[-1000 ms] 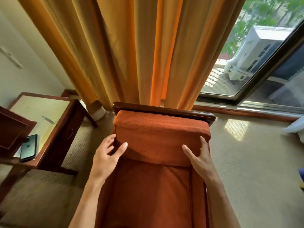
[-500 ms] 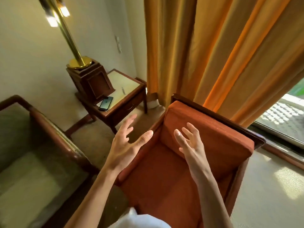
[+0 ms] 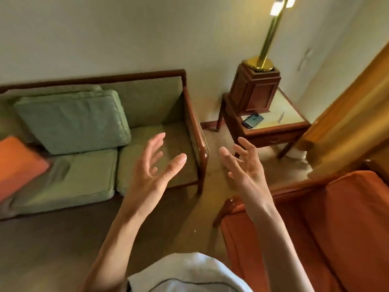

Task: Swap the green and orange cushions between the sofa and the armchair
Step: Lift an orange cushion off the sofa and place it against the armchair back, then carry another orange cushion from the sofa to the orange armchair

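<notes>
A green sofa (image 3: 147,102) with a dark wooden frame stands against the wall on the left. A loose green cushion (image 3: 71,121) leans on its backrest. An orange cushion (image 3: 16,163) lies on the seat at the far left edge, partly cut off. The orange armchair (image 3: 336,218) fills the lower right. My left hand (image 3: 153,171) and my right hand (image 3: 246,171) hover in mid-air between the sofa and the armchair, palms facing each other, fingers spread, holding nothing.
A wooden side table (image 3: 271,125) stands in the corner beyond the hands, with a phone (image 3: 253,120) and a brass lamp on a wooden base (image 3: 254,87). An orange curtain (image 3: 353,114) hangs at the right. Carpet (image 3: 63,249) lies between the seats.
The view has swung left from the armchair to the sofa. Both hands let go of the armchair's orange back cushion and now hang free in the air.
</notes>
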A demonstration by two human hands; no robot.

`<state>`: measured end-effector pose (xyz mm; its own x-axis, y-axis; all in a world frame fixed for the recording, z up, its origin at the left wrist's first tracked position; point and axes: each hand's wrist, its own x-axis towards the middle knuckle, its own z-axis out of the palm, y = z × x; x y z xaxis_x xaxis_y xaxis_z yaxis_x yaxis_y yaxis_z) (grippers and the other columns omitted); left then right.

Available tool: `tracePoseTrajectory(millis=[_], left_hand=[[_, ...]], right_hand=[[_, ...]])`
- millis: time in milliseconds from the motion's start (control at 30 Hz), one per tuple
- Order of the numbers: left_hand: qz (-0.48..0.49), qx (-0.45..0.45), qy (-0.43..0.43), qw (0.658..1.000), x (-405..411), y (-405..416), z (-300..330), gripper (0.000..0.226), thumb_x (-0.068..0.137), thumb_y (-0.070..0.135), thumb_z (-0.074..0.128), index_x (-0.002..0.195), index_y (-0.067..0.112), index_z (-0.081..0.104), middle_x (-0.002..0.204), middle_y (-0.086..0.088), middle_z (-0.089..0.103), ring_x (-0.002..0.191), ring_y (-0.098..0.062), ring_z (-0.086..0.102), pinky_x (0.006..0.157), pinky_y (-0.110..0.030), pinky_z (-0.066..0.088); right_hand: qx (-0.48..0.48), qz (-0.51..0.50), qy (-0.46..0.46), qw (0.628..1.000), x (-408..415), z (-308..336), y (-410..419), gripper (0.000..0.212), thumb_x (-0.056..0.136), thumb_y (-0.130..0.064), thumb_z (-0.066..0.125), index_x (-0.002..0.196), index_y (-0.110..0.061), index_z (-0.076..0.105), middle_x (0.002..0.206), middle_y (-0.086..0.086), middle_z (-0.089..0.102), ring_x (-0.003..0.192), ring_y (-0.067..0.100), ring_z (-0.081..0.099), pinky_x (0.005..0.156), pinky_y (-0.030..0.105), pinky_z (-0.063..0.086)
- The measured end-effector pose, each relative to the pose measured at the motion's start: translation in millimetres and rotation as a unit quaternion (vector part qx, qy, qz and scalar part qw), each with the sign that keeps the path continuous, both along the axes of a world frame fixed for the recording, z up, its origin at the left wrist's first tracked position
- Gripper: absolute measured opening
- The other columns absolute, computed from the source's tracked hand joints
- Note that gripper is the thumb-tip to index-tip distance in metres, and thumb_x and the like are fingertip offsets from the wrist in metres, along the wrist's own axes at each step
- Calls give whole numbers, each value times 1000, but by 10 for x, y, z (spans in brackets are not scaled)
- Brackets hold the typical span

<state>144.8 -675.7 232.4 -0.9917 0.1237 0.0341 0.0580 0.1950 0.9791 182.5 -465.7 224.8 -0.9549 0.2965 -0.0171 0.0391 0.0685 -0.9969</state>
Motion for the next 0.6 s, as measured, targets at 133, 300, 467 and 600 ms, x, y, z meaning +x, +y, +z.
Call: tracePoseTrajectory(millis=[133, 300, 467, 600], left_hand=[[89, 18, -27, 996, -146, -1227, -80, 80, 64, 78, 73, 137, 57, 46, 148, 21, 47, 135, -2, 46, 116, -47, 36], [171, 7, -40, 984, -269, -2457, -64, 87, 62, 81, 71, 141, 55, 43, 152, 21, 44, 137, -2, 45, 116, -47, 36], [276, 12, -42, 960, -416, -3468, -98, 88, 60, 83, 72, 139, 54, 46, 149, 18, 49, 134, -5, 49, 113, -51, 40], [336, 13, -54, 940, -577, -4134, -124, 79, 65, 75, 71, 138, 56, 46, 148, 22, 48, 134, -2, 48, 111, -52, 41]], right_hand=[[18, 71, -13, 997, -430, -123, -1203, 80, 76, -72, 65, 145, -47, 33, 152, -13, 40, 128, 5, 50, 98, 31, 49], [11, 153, -35, 987, -916, -201, -2411, 80, 75, -72, 65, 144, -47, 33, 152, -13, 40, 129, 6, 50, 90, 24, 48], [26, 224, -37, 974, -1523, -152, -3341, 87, 71, -76, 67, 145, -43, 35, 150, -10, 43, 127, 6, 53, 98, 39, 52], [37, 278, -43, 959, -2012, -148, -4075, 86, 73, -75, 66, 146, -42, 36, 150, -9, 44, 128, 8, 53, 101, 45, 51]])
